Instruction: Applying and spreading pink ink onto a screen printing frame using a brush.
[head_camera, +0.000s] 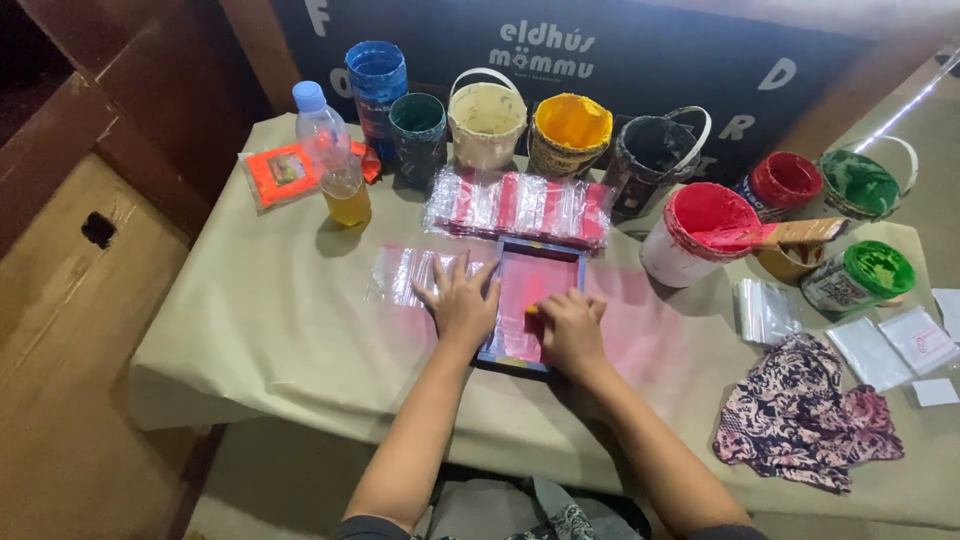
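Olive-green cloth covers the work table, stained pink around the middle, with a dark banner behind it. Along the back edge stands a row of paint buckets: blue, dark green, cream, yellow and black, then a red pot and a green bucket at the right. Nearer the worker, a white bucket of red paint carries a paint-smeared scraper across its rim, beside a green-lidded jar. A patterned rag lies at the right, a plastic bottle of yellow liquid and an orange packet at the left. Behind the frame lies a row of clear bags already printed in red; unprinted small bags wait at the right, so the run appears partly done. At centre sits the dark-framed printing screen, its mesh red, over a clear bag that juts out to the left. The left hand lies flat with fingers spread, pressing the frame's left edge; the right hand rests on the mesh with fingers curled, seemingly pinching a small yellow-orange object, too small to identify.
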